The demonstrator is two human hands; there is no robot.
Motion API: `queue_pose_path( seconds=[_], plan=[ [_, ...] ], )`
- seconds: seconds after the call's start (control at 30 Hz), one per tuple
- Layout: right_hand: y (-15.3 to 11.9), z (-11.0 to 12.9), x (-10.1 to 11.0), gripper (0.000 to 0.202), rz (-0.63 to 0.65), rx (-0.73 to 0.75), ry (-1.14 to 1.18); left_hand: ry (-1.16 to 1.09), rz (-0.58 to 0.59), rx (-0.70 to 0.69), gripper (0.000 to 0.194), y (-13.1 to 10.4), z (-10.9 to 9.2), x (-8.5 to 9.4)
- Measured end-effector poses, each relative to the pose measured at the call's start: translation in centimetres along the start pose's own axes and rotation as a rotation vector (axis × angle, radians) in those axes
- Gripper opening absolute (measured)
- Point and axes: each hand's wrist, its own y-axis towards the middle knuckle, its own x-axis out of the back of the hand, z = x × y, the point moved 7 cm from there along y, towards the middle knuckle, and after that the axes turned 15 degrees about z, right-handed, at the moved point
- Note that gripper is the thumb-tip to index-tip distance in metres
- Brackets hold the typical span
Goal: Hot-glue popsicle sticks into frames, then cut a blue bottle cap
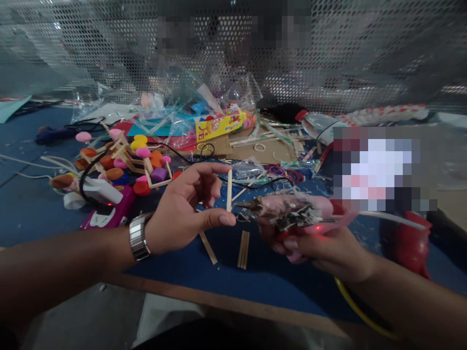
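Between thumb and index fingertip, my left hand [189, 201] holds a short wooden stick [229, 190] upright by its two ends. My right hand [317, 248] is wrapped round a pink glue gun [295, 209], whose nozzle points left at the stick's lower end; whether they touch is hard to tell. A red light glows on the gun, and a pale glue stick extends from its rear. Below, on the blue table [175, 270], lie a few wooden sticks side by side [243, 250] and a single stick [207, 247].
Stick pieces with coloured pads [146, 160] and a purple power box [113, 209] stand at left. Plastic bags, a yellow packet [221, 125] and cardboard [262, 148] lie behind. A bottle [321, 127] is at back right, a red object [412, 245] at right. Cables cross the table.
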Motion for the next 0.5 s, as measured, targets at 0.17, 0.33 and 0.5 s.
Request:
queue_pose_path(
  seconds=[0.17, 0.33, 0.5],
  plan=[
    [-0.1, 0.1, -0.3, 0.041, 0.010, 0.018, 0.021, -0.007, -0.003, -0.007, 0.061, 0.0, 0.0, 0.0],
    [0.1, 1.9, -1.3, 0.044, 0.092, 0.103, -0.047, -0.013, -0.008, -0.001, 0.062, 0.0, 0.0, 0.1],
    [0.3, 3.2, -1.3, 0.036, 0.076, 0.161, -0.177, -0.012, -0.003, 0.006, 0.062, 0.0, 0.0, 0.0]
  ],
)
